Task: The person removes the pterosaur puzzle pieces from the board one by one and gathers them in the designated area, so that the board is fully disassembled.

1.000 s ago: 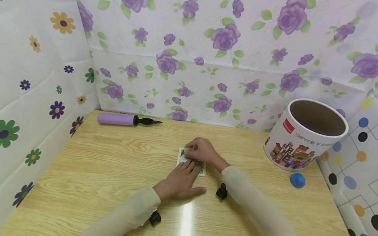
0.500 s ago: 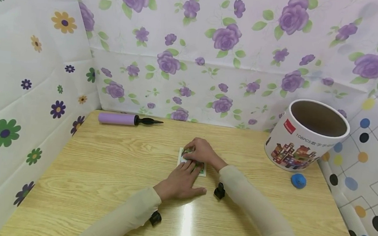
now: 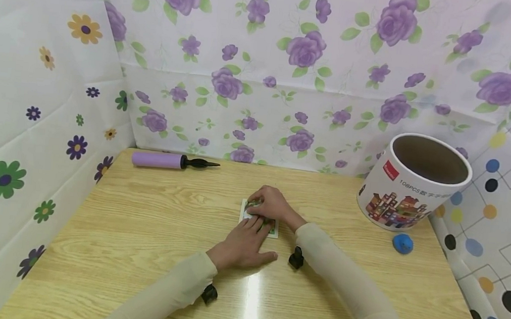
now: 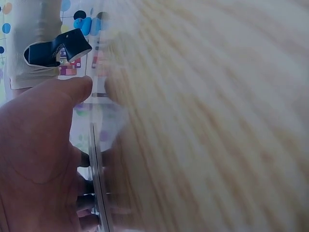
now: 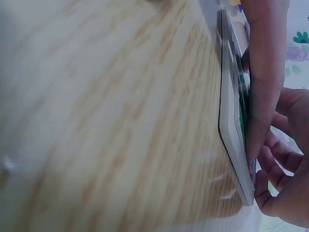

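Note:
A small white-edged picture card (image 3: 273, 230) lies flat on the wooden table (image 3: 140, 230), near its middle. My left hand (image 3: 248, 237) rests on the card's near part with straight fingers laid flat. My right hand (image 3: 273, 205) arches over the far part, fingertips down on the card's face. The left wrist view shows the card's thin edge (image 4: 95, 183) beside my left palm (image 4: 38, 159). From the right wrist, a finger (image 5: 263, 72) of my right hand lies along the card (image 5: 231, 125). Most of the picture is hidden under both hands.
A purple hand pump (image 3: 164, 160) lies at the back left. An open printed cardboard tub (image 3: 410, 183) leans at the back right, with a small blue object (image 3: 402, 243) in front of it. Flowered sheets wall the table at the back and on both sides.
None of note: both hands stay on the card, and my right forearm has shifted very slightly toward the left.

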`<state>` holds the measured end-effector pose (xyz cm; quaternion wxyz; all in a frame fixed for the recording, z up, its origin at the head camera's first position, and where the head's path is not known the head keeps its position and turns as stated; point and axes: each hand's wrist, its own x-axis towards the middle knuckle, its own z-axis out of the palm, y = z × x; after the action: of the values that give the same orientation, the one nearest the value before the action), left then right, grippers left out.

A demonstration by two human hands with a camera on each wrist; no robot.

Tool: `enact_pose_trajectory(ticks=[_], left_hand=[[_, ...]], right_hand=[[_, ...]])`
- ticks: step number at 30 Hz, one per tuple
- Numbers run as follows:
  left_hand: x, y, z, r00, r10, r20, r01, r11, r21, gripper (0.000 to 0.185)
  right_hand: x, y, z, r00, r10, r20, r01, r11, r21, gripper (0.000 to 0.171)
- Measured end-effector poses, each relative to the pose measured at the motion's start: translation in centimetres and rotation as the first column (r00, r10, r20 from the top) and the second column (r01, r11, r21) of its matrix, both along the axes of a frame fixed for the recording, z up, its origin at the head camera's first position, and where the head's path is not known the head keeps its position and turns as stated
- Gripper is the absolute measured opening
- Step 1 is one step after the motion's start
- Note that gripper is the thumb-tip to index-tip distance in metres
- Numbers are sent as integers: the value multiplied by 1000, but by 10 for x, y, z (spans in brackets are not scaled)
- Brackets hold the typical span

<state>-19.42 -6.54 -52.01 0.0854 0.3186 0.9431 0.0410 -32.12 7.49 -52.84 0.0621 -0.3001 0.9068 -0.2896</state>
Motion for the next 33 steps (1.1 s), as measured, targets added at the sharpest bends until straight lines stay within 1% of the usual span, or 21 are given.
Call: enact_pose_trajectory(ticks=[4, 8, 12, 16, 26, 33], left_hand=[[0, -1, 1, 1000, 3, 13, -3, 1000, 15, 90], [0, -1, 2, 999, 6, 42, -7, 1000, 29, 91], [-1, -1, 3, 998, 10, 56, -12, 1000, 23, 93], [-1, -1, 3, 999, 13, 52, -14, 1000, 13, 95], [-1, -1, 2, 998, 20, 57, -22, 999, 32, 95], [0, -2, 6, 998, 18, 67, -22, 998, 58, 94]], right_hand=[[0, 0, 0, 1000, -6, 4, 7, 1000, -18, 26], [0, 0, 0, 1000, -8, 7, 8, 1000, -30, 24], [0, 0, 0, 1000, -8, 9, 8, 999, -43, 22], [-1, -1, 0, 1000, -7, 7, 7, 999, -41, 22], [-2, -2, 0, 1000, 2, 9, -2, 1000, -21, 19], [1, -3, 3, 1000, -4, 26, 5, 999, -41, 19]])
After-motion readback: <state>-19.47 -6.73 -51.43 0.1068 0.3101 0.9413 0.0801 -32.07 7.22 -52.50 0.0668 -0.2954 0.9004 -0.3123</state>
